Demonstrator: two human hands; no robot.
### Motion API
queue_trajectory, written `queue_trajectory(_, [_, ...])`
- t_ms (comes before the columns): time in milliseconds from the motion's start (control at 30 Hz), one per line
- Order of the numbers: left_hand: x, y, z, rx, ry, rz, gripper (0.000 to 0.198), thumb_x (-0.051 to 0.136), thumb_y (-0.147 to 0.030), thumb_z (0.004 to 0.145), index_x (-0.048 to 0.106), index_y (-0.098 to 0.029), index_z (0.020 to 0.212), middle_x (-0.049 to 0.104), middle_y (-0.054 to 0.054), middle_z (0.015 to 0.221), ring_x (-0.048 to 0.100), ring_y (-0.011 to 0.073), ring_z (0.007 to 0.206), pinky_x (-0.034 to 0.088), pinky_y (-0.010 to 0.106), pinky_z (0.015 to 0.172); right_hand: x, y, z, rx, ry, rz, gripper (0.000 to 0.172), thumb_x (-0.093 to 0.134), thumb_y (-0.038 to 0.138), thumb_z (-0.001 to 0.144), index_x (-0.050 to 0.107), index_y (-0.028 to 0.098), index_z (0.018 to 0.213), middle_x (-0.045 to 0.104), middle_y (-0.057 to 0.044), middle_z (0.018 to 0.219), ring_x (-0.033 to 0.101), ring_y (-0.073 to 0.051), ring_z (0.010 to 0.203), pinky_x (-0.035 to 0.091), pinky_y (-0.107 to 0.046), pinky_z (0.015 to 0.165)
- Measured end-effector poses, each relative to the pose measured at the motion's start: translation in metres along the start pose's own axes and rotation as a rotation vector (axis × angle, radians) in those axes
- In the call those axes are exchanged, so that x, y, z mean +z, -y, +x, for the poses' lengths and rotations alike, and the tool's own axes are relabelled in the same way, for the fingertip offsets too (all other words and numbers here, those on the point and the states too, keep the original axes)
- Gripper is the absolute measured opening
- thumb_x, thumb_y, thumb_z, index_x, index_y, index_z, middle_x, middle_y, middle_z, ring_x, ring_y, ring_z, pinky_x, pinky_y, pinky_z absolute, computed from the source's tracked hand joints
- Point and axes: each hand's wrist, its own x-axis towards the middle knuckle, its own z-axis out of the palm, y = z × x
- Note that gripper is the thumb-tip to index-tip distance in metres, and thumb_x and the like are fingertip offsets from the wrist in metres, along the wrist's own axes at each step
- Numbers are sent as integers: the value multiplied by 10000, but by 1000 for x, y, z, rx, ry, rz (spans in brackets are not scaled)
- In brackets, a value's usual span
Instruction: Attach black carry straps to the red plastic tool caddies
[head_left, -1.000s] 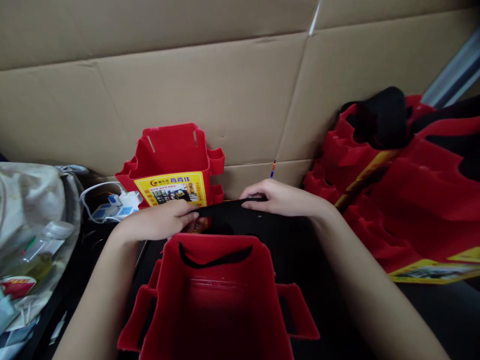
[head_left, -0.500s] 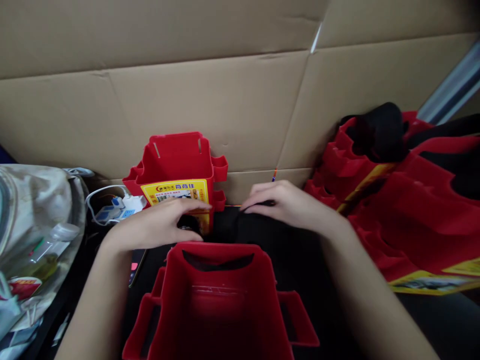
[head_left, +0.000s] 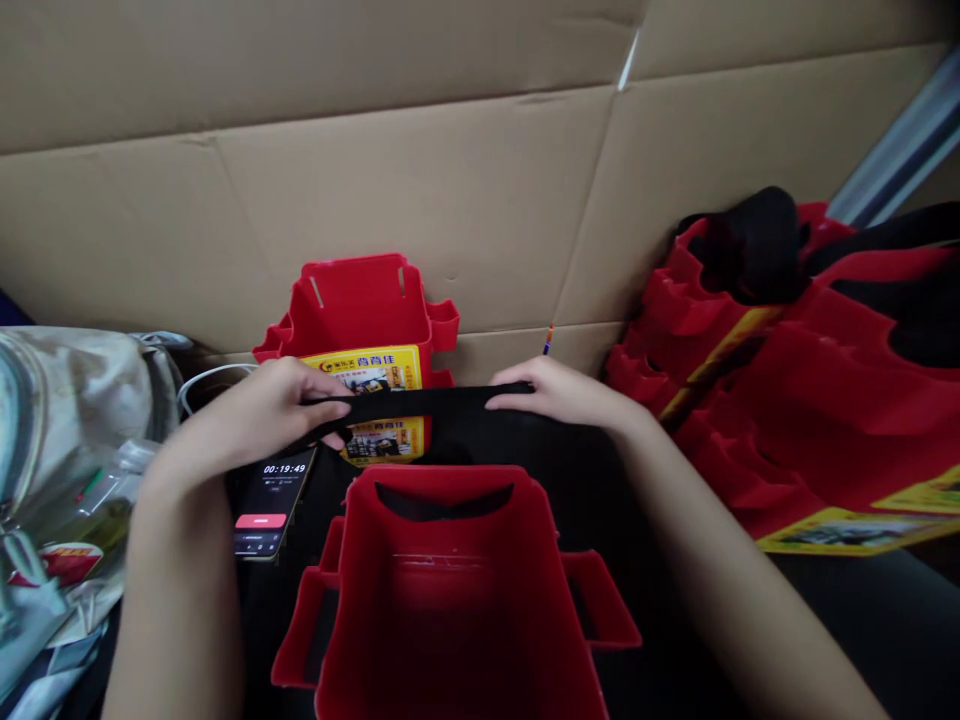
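A black strap [head_left: 424, 403] stretches nearly level between my two hands. My left hand [head_left: 281, 405] pinches its left end, and my right hand [head_left: 551, 392] grips the other end between thumb and fingers. Just below the strap, close to me, lies an open red plastic bucket [head_left: 450, 620] with side loops and a curved slot in its far edge. Behind the strap stands a second red bucket [head_left: 352, 310] with a yellow printed label [head_left: 386, 440], partly covered by the strap and my left hand.
Several red buckets with black straps [head_left: 825, 400] are stacked at the right. A phone [head_left: 274, 500] showing a timer lies by my left forearm. At the left is a pale bag [head_left: 82, 390] with a clear bottle [head_left: 112, 500]. A cardboard wall [head_left: 375, 200] closes off the back.
My left hand has closed on the strap, which is now drawn out between both hands. The phone has come into fuller view. The near bucket sits slightly further right in the picture.
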Motion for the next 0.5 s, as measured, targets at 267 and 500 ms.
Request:
queue_trajectory(267, [19, -12, 17, 187, 120, -18, 546, 650, -411, 696, 545, -222, 1197, 566, 47, 1241, 540, 212, 1111, 428, 325, 951, 7, 17, -2, -111, -108, -146, 272, 461, 404, 863, 646, 207, 893, 670, -14, 842, 586, -128, 720, 363, -223, 661])
queue_trajectory(500, [58, -24, 56, 221, 226, -205, 447, 623, -374, 722, 587, -125, 1093, 667, 72, 1020, 611, 189, 934, 468, 280, 802, 36, 42, 9, -221, -48, -150, 226, 453, 351, 879, 624, 204, 894, 650, -14, 821, 563, -108, 686, 339, -214, 622])
